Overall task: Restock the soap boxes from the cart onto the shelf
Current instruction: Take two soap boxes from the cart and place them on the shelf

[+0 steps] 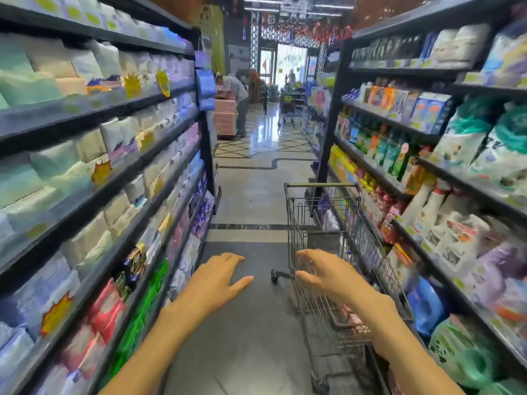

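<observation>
A wire shopping cart (322, 223) stands in the aisle against the right-hand shelving. A few small boxes with red print (352, 317) lie in its basket, blurred. My right hand (325, 273) is stretched out with relaxed fingers in front of the cart's left side and holds nothing. My left hand (216, 277) hovers over the floor to the cart's left, fingers straight and empty. The left shelf unit (137, 155) carries rows of pale packets; the right shelf unit (399, 186) carries bottles, boxes and bags.
The aisle floor (251, 195) runs ahead between the two shelf units. A person (236, 101) bends over stacked pink boxes at the aisle's far end. Another cart (288, 106) stands farther back near the entrance. The picture is motion-blurred.
</observation>
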A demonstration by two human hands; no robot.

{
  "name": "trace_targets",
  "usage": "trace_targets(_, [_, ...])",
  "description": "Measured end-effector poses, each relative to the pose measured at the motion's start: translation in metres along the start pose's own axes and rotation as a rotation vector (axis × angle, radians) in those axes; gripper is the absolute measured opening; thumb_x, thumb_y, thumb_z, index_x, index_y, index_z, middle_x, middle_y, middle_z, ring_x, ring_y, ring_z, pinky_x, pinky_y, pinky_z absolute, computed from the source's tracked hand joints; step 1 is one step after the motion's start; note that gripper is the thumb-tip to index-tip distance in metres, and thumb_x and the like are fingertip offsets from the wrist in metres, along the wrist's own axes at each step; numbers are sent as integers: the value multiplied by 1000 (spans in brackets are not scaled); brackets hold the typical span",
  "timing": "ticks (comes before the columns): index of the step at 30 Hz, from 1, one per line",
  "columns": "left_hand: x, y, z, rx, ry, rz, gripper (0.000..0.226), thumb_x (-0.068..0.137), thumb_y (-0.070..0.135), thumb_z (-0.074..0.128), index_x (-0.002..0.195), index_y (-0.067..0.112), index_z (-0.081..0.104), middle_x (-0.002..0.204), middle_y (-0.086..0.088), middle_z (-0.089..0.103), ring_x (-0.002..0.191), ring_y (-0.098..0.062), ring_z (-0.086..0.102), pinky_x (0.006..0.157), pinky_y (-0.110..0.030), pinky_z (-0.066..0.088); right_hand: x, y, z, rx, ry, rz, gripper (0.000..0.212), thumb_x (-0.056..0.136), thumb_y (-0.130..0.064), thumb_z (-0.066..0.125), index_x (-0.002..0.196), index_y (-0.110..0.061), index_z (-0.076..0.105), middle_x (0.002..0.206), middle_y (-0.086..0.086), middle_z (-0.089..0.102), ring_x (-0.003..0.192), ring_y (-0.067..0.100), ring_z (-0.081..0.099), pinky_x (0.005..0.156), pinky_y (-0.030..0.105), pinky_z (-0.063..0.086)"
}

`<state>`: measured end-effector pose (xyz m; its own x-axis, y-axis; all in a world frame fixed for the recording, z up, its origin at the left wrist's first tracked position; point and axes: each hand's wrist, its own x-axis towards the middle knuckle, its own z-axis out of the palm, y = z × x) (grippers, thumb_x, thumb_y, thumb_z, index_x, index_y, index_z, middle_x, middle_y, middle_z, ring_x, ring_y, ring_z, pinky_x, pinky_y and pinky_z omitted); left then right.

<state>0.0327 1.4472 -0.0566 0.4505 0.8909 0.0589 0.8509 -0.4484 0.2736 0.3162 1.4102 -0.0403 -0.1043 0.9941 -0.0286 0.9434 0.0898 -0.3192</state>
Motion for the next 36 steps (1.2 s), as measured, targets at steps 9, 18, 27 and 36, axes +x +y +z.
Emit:
trace_targets(9, [243,-33,-14,-21,-88,189,97,76,83,13,149,26,40,149,4,47,137,-17,43,110,-37,41,181,67,-45,18,57,179,59,95,-54,53,148,-31,38,145,-8,50,129,14,52,102,37,46])
trace_targets(18, [480,2,28,28,-187,444,65,97,64,42,150,26,39,152,4,44,137,-16,43,110,-33,41,309,194,-74,63,159,351,61,96,-54,53,150,-33,35,151,-13,43,134,11,46,107,33,44])
trace_targets(27, [655,98,85,34,-340,773,63,96,64,41,146,26,42,147,4,48,133,-18,46,105,-35,44,336,302,-104,76,268,706,60,95,-56,52,148,-34,36,150,-9,45,133,15,48,104,37,45])
trace_targets(36, [717,228,205,3,-678,1169,69,99,57,49,154,18,35,153,-4,45,136,-22,47,109,-38,42,264,361,-65,189,341,1236,60,92,-56,57,144,-32,44,142,-2,54,129,23,52,103,43,44])
